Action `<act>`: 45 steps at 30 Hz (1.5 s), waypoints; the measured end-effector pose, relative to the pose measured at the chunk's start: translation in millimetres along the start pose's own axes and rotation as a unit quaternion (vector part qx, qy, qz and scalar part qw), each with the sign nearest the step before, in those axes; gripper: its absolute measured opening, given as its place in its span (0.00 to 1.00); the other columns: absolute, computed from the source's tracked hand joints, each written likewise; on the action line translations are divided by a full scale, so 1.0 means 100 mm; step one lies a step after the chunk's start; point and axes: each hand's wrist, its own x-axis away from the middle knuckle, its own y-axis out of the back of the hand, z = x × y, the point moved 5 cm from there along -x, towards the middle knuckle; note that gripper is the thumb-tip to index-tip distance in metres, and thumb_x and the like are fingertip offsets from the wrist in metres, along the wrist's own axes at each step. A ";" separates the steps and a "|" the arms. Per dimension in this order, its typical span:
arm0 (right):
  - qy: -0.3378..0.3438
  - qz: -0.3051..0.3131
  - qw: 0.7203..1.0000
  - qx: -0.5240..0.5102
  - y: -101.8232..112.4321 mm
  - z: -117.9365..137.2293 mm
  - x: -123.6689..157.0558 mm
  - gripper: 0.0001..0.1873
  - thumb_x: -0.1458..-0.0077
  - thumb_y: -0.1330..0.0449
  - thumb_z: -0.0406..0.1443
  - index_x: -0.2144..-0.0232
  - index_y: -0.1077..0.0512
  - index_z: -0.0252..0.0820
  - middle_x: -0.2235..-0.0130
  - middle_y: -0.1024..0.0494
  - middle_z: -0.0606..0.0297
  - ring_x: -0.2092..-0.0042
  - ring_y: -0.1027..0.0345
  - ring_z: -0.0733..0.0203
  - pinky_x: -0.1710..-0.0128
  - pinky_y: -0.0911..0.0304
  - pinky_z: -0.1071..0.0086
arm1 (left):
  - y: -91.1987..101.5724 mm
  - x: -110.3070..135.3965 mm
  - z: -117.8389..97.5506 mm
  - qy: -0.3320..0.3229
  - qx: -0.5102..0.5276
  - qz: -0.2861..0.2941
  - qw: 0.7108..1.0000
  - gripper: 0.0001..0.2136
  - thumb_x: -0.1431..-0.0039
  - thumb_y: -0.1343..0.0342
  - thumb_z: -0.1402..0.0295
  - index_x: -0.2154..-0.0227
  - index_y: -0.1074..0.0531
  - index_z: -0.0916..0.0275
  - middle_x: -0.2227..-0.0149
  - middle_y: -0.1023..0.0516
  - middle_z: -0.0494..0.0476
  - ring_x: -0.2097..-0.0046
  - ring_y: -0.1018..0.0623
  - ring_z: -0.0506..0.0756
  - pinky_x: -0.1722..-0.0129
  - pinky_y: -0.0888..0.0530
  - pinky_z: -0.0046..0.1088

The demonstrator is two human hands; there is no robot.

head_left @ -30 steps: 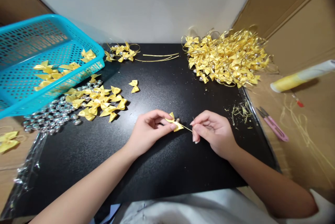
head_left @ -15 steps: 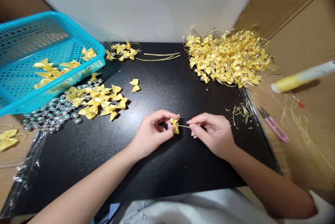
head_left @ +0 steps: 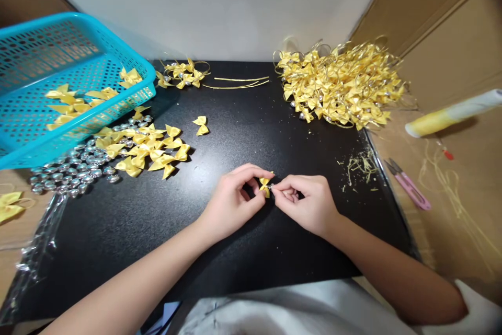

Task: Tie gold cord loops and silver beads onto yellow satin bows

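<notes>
My left hand (head_left: 235,201) pinches a yellow ribbon bow (head_left: 264,186) between thumb and fingertips above the black tabletop (head_left: 251,251). Close against the bow's right side, my right hand (head_left: 308,201) has thumb and forefinger pressed together on a thin gold cord (head_left: 271,187), most of which the fingers hide. A small silvery glint shows where bow and fingertips meet; what it is I cannot make out. A single loose bow (head_left: 201,125) lies beyond my left hand. Farther left are a cluster of bows (head_left: 151,149) and many silver bells or beads (head_left: 74,170).
A blue basket (head_left: 151,81) with bows stands at the left. Finished-looking bows with cord loops (head_left: 337,87) are heaped at the back right. Gold cord pieces (head_left: 241,80) lie at the back. Pink thread snips (head_left: 410,186), cord scraps (head_left: 361,168) and a yellow-white roll (head_left: 451,113) are rightward.
My right hand has moved left, right up to the bow, so the length of cord that showed between them is now mostly hidden. My left hand keeps its pinch on the bow.
</notes>
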 end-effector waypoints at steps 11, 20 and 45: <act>-0.013 0.006 1.000 0.001 -0.01 0.00 0.00 0.10 0.53 0.43 0.26 0.82 0.31 0.41 0.84 0.37 0.74 0.82 0.43 0.71 0.80 0.45 0.76 | -0.02 0.01 0.01 0.001 -0.021 -0.011 1.000 0.13 0.50 0.42 0.79 0.62 0.22 0.63 0.62 0.21 0.56 0.71 0.25 0.47 0.76 0.30 0.20; -0.019 0.005 1.000 0.004 -0.02 0.00 0.01 0.10 0.54 0.43 0.25 0.82 0.32 0.41 0.84 0.38 0.74 0.82 0.44 0.71 0.80 0.45 0.76 | -0.03 0.00 -0.01 -0.008 -0.027 -0.006 1.000 0.13 0.51 0.42 0.80 0.62 0.22 0.64 0.61 0.21 0.56 0.73 0.26 0.46 0.76 0.30 0.20; 0.023 0.003 0.997 0.079 -0.07 0.09 0.03 0.13 0.53 0.46 0.24 0.83 0.39 0.41 0.83 0.44 0.75 0.81 0.48 0.72 0.79 0.49 0.76 | -0.08 0.01 -0.06 -0.035 -0.083 -0.001 0.996 0.15 0.50 0.43 0.82 0.60 0.21 0.63 0.63 0.21 0.55 0.72 0.26 0.47 0.72 0.28 0.23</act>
